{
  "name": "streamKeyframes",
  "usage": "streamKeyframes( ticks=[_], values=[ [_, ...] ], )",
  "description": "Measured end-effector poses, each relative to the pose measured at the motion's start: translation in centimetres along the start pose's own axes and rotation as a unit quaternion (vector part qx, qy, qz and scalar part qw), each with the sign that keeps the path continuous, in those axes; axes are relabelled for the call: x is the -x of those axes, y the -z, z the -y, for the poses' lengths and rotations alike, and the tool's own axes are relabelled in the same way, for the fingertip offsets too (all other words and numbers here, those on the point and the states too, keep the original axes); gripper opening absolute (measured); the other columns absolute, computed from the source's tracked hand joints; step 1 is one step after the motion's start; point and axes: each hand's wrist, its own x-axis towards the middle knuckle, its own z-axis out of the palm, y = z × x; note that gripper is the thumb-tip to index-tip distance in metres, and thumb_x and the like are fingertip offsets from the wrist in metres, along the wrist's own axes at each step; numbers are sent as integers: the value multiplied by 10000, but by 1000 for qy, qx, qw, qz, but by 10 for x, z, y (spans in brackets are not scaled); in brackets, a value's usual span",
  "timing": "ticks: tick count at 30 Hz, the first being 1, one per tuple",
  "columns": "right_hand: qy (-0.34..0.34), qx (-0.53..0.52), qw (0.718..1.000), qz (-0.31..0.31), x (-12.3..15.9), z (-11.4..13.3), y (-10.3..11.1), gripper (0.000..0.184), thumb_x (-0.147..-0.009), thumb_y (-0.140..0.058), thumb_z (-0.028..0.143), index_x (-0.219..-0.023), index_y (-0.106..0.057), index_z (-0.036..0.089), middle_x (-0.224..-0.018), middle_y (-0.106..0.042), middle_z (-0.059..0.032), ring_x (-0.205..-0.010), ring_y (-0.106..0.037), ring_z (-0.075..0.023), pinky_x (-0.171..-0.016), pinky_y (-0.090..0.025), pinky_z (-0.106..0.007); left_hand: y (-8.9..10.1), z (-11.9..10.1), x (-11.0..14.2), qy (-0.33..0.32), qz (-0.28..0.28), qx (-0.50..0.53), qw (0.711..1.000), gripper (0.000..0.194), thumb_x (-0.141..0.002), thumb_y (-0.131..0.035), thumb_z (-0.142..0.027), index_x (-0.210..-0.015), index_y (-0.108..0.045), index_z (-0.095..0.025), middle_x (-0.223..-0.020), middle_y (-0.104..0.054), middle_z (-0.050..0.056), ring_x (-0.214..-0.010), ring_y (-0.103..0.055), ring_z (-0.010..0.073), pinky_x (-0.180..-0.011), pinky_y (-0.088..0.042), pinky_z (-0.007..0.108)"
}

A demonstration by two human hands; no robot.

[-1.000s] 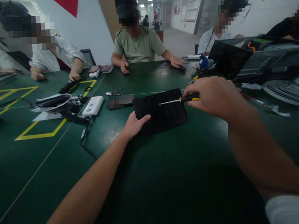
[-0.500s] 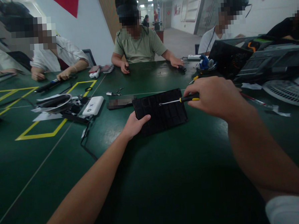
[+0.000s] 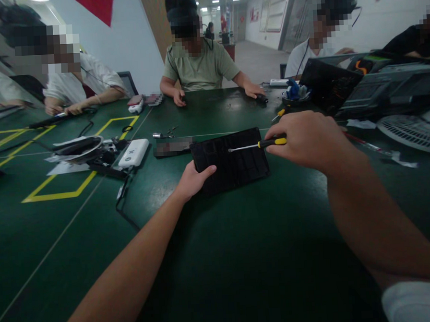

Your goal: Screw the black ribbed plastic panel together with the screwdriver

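My left hand point(image 3: 196, 179) grips the near left corner of a flat black rectangular panel point(image 3: 246, 166), thumb on top and the other fingers hidden underneath. Moulded ribs divide the panel's face, and it tilts slightly above the green table. In my right hand point(image 3: 303, 139) is a screwdriver point(image 3: 273, 142) with a black and yellow handle, pinched between thumb and fingers. Its thin metal shaft points left across the panel, and a small screw-like bit shows at the tip, near the panel's middle. Whether the tip touches the panel I cannot tell.
Beyond the panel lie a dark flat piece point(image 3: 173, 147) and several small screws point(image 3: 172, 130). A white power bank point(image 3: 134, 153) with a cable is at the left. Another screwdriver point(image 3: 280, 113) and a white fan grille point(image 3: 411, 131) are on the right. Several people sit around the green table point(image 3: 241, 255).
The screwdriver handle has turned slightly, showing more yellow; my hands stay almost in place. At the far left, a co-worker's hands and the dark tool in them have shifted left.
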Motion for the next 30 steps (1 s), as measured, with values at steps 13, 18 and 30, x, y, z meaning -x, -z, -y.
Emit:
streamKeyframes(
  ticks=[13, 18, 30],
  values=[
    [-17, -3, 1000, 3, 3, 3, -1, 340, -945, -681, 460, -1167, -885, 304, -1022, -844, -118, -967, -754, -371, -790, -522, -464, 0, -5, 2, 3, 5, -2, 1000, 542, -849, -908, -473, -1273, -747, -177, -1369, -824, 168, -1311, -768, 395, -1170, -588, 636],
    [-1, -5, 1000, -15, 3, 1, -2, 306, -940, -675, 461, -1096, -882, 299, -978, -839, -116, -920, -741, -356, -744, -493, -442, -1, -2, 1, 4, 3, -5, 1000, 541, -844, -910, -476, -1273, -749, -188, -1351, -830, 157, -1293, -776, 382, -1157, -602, 614],
    [-8, -22, 1000, -2, 2, 4, -1, 367, -992, -601, 471, -1159, -868, 282, -990, -834, -120, -919, -741, -348, -762, -471, -436, -1, -3, 1, 4, 5, -6, 1000, 518, -850, -895, -447, -1268, -747, -179, -1363, -830, 157, -1307, -771, 389, -1181, -590, 635]
  ],
)
